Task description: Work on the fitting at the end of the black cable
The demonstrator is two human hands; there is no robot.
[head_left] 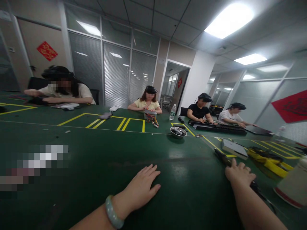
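Grasping black corded tool (pixel 222 157) on green tabletop (pixel 187 201) nr grey box (pixel 234 148), R hand (pixel 240 172) curls over it; L hand (pixel 142 187) spread, empty. Step: prob. pick-up; next move calls for steady hold.

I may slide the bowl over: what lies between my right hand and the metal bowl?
In the head view, the black object at your right hand juts into that stretch; beyond it, green tabletop reaches the metal bowl.

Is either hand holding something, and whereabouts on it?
The right hand grips a long dark object around its middle; the left hand holds nothing.
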